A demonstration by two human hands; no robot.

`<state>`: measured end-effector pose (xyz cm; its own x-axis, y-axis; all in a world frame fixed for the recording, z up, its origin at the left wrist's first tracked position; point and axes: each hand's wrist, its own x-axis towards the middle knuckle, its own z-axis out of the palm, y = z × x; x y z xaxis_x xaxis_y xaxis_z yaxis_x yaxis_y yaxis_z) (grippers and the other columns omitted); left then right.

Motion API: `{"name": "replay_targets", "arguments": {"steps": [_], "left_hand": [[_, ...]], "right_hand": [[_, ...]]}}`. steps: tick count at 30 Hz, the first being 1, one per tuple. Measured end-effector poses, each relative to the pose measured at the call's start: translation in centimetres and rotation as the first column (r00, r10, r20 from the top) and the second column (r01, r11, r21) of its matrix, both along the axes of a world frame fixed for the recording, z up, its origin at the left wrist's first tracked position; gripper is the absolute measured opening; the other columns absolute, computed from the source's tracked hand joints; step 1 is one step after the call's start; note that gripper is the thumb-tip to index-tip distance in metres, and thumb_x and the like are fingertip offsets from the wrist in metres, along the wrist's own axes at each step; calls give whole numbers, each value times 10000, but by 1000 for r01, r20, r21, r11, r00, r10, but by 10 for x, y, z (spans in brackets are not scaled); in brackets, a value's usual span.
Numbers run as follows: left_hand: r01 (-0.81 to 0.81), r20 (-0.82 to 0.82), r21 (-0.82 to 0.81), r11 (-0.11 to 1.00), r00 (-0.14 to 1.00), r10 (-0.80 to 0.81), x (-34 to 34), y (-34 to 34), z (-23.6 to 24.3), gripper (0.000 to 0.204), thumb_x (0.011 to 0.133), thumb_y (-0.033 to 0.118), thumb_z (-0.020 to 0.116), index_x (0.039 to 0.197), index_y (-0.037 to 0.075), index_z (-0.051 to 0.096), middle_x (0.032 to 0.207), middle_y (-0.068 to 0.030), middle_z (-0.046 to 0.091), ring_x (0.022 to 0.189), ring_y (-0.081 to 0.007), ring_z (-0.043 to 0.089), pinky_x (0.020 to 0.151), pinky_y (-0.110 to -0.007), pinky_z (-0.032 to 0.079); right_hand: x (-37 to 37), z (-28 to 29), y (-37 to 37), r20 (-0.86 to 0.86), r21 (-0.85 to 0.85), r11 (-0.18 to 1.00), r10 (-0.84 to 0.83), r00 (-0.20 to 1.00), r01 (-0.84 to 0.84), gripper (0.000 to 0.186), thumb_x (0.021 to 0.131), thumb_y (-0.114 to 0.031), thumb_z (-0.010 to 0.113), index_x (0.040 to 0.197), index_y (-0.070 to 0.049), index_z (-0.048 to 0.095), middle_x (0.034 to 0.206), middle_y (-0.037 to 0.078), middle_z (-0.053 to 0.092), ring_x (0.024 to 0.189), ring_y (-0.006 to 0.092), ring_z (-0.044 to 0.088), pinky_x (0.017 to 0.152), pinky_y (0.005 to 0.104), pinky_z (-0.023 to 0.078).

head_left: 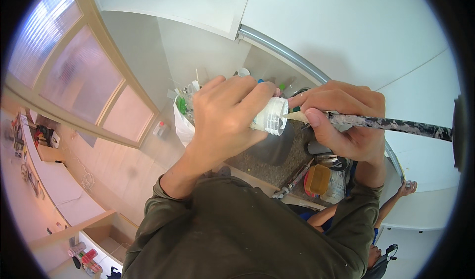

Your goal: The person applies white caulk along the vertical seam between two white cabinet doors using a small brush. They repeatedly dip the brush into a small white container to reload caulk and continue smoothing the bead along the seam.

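My left hand [225,113] is wrapped round a small white plastic jar [273,116], which lies tilted on its side with its threaded mouth facing right. Between the thumb and fingers of my right hand [349,118] is a paintbrush [396,124] with a dark, paint-spattered handle pointing right. The brush's pale, pointed bristles are at the jar's mouth; whether they touch the rim or reach inside I cannot tell. What the jar contains is hidden from view.
White cabinets [356,36] with a metal handle rail [282,49] rise ahead. Below my hands, a speckled countertop [242,164] holds a yellow-brown tub [318,179] and a white bag [183,125]. A glazed door [79,76] stands left. Another person's hand [407,187] reaches up at lower right.
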<state>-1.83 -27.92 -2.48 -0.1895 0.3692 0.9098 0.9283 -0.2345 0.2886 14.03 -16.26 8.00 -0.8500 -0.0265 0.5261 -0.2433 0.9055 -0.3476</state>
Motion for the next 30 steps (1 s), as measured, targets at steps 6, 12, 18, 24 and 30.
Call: {"name": "replay_targets", "arguments": {"steps": [6, 12, 18, 24, 30], "left_hand": [[-7, -23, 4, 1000, 1000, 7, -9, 0, -2, 249, 646, 163, 841, 818, 91, 676, 616, -14, 522, 505, -172, 466, 486, -320, 305], [-30, -47, 4, 1000, 998, 30, -14, 0, -1, 251, 661, 183, 848, 809, 75, 678, 611, -17, 503, 498, -173, 453, 481, -324, 294], [-40, -40, -4, 999, 998, 40, -20, 5, -2, 260, 653, 189, 857, 803, 73, 678, 608, -20, 499, 495, -173, 449, 478, -326, 283], [-13, 63, -20, 1000, 998, 14, -36, 16, -11, 189, 703, 113, 833, 805, 69, 680, 652, -40, 576, 522, -187, 521, 498, -319, 366], [46, 593, 80, 996, 800, -85, -102, 60, -34, 145, 817, 38, 752, 930, 16, 663, 752, -55, 674, 674, -110, 620, 624, -273, 490]], "right_hand": [[-7, 1, -1, 37, -18, 1000, -23, 999, 23, 90, 828, -82, 744, 908, -66, 705, 708, 70, 633, 533, 197, 567, 489, 296, 432], [-13, -1, 4, 44, -79, 997, 21, 999, -17, 89, 833, -51, 735, 917, -41, 707, 706, 75, 640, 546, 172, 576, 497, 286, 428], [-19, -2, 15, 113, -255, 967, 23, 993, 7, 65, 899, -60, 700, 926, -2, 713, 703, 56, 672, 566, 106, 581, 500, 255, 429], [-32, 4, 38, 127, -643, 765, 76, 989, 24, 257, 1013, -162, 589, 867, 29, 678, 718, 91, 693, 568, 128, 630, 526, 238, 499], [-64, 27, 68, -224, -555, 812, 64, 973, -181, 223, 1039, -127, 521, 996, 71, 614, 736, 164, 688, 625, 219, 692, 625, 307, 573]]}}
